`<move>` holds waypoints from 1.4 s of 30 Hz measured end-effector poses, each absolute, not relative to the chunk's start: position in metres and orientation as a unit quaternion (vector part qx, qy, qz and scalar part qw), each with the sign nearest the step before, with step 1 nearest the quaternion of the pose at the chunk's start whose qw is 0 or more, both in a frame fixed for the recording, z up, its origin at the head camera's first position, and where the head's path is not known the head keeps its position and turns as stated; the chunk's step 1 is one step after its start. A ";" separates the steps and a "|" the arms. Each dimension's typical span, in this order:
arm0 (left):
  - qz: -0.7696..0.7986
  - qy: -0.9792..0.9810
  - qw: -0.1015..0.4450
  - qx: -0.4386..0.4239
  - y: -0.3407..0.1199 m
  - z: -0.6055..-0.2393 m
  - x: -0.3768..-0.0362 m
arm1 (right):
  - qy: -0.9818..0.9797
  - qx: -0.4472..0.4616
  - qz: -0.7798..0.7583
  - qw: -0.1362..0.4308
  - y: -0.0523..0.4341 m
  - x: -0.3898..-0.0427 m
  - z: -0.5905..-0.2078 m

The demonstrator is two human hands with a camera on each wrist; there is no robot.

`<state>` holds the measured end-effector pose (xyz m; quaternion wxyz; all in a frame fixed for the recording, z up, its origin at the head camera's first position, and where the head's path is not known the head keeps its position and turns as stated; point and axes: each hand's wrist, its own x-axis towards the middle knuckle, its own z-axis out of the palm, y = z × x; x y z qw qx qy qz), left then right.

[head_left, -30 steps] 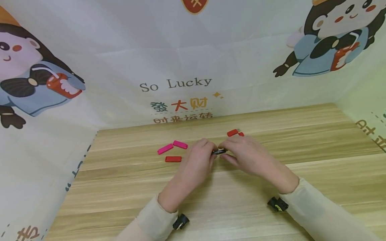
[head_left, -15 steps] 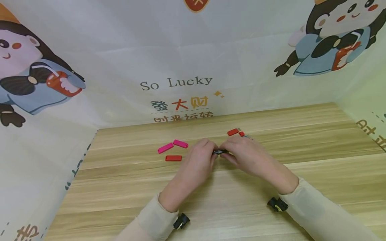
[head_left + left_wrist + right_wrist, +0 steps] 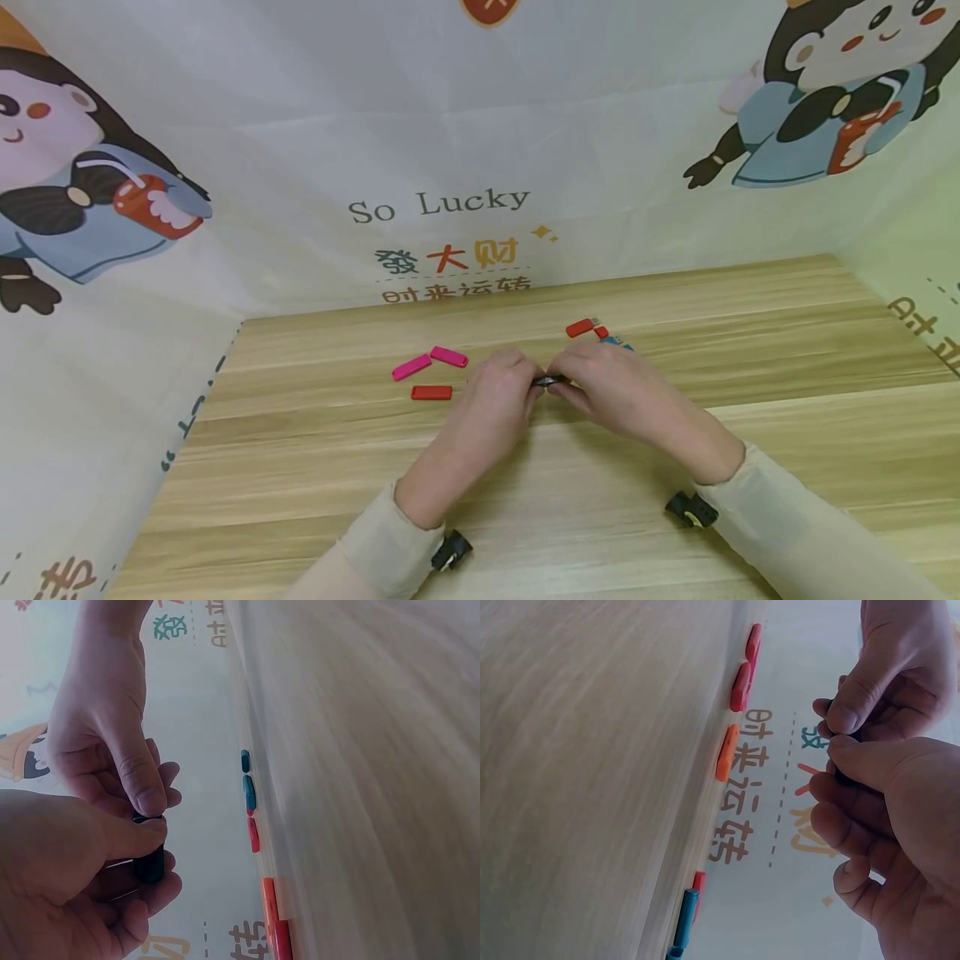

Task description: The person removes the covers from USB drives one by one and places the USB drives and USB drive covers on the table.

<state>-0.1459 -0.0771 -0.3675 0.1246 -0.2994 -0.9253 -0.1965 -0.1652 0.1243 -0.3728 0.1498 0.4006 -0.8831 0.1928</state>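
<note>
The left hand [image 3: 497,400] is curled, and one end of a small black object [image 3: 550,381] is gripped between its thumb and fingers. The other end is pinched by the thumb and fingers of the right hand [image 3: 613,385], so the object is held directly between the two sets of fingertips, above the wooden table [image 3: 570,517], and is largely covered by them. To the left of the left hand, two pink pieces [image 3: 412,367] and a red piece [image 3: 431,392] are seen. Beyond the right hand, a red stick [image 3: 580,327] with a metal plug is seen near a blue piece [image 3: 615,341], partly hidden.
</note>
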 end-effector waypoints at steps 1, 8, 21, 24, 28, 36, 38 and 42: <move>-0.196 -0.925 0.124 -0.301 -0.077 -0.367 -0.146 | -0.882 0.402 0.192 0.151 0.124 -0.165 -0.373; -0.200 -0.921 0.125 -0.310 -0.078 -0.367 -0.147 | -0.874 0.419 0.194 0.153 0.125 -0.166 -0.373; -0.200 -0.909 0.130 -0.341 -0.079 -0.368 -0.149 | -0.862 0.437 0.211 0.145 0.129 -0.166 -0.373; -0.198 -0.909 0.128 -0.344 -0.080 -0.368 -0.149 | -0.860 0.442 0.212 0.143 0.129 -0.166 -0.373; -0.197 -0.909 0.124 -0.345 -0.081 -0.367 -0.149 | -0.857 0.447 0.210 0.146 0.129 -0.167 -0.373; -0.204 -0.908 0.121 -0.345 -0.082 -0.368 -0.149 | -0.855 0.454 0.207 0.141 0.129 -0.167 -0.373; -0.206 -0.908 0.121 -0.344 -0.082 -0.368 -0.149 | -0.855 0.455 0.207 0.138 0.130 -0.168 -0.372; -0.205 -0.908 0.123 -0.345 -0.082 -0.368 -0.148 | -0.856 0.455 0.207 0.135 0.130 -0.169 -0.372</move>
